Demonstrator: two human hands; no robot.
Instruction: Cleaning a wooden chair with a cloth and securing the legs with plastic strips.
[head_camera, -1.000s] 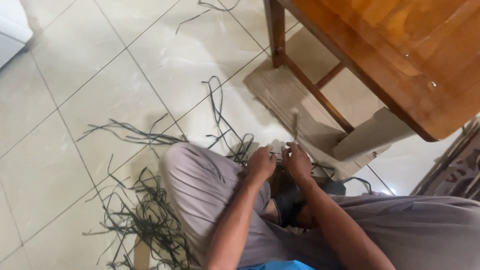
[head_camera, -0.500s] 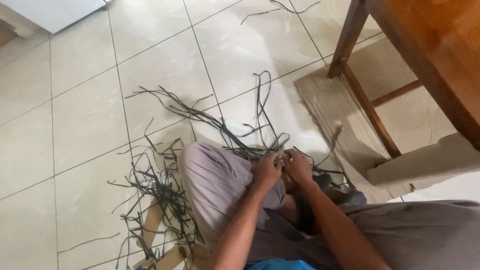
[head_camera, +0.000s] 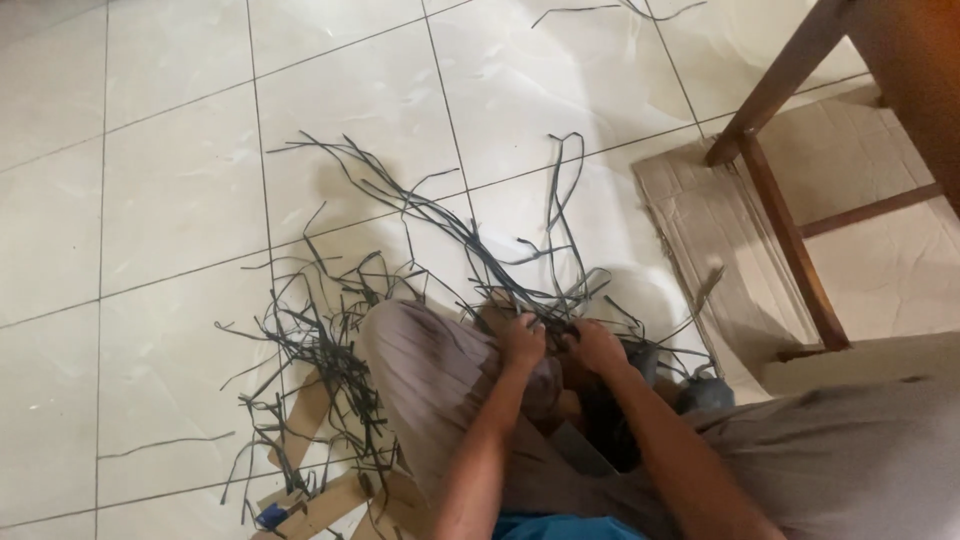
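I sit on a tiled floor with my knees in grey trousers (head_camera: 430, 380) bent up. My left hand (head_camera: 522, 342) and my right hand (head_camera: 597, 346) are close together just past the knee, both closed on a bunch of thin dark strips (head_camera: 540, 300). The strips fan out from my hands over the tiles toward the upper left. A tangled heap of the same dark strips (head_camera: 320, 350) lies on the floor to the left of my knee. What sits below my hands is dark and hard to make out.
A flattened cardboard sheet (head_camera: 700, 230) lies on the floor at the right, under the legs of a brown wooden table (head_camera: 790, 240). Small cardboard scraps (head_camera: 320, 500) lie near the bottom left. White tiles (head_camera: 150, 200) fill the left side.
The view has swung down and to the right, so the strips and knee sit more to the middle. My hands stay together on the strips, almost where they were.
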